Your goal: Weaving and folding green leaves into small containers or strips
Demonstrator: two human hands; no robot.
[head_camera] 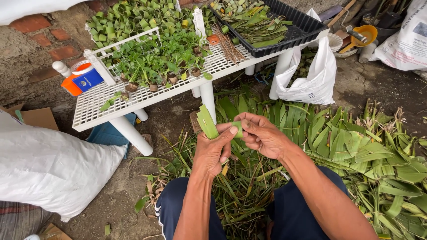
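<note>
Both hands (238,142) around leaf strip (207,122)

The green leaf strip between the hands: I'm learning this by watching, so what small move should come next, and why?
Probably the right hand should keep wrapping the strip's short end around into a ring. The left hand pinches the green leaf strip with its long end sticking up, the right fingers curl the other end beside the left thumb, and many finished leaf rings lie on the white rack.

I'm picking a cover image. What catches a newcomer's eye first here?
Centre frame, the left hand and right hand together hold a green leaf strip. Cut green leaves carpet the ground at right. Above stands a white rack of seedlings.
</note>
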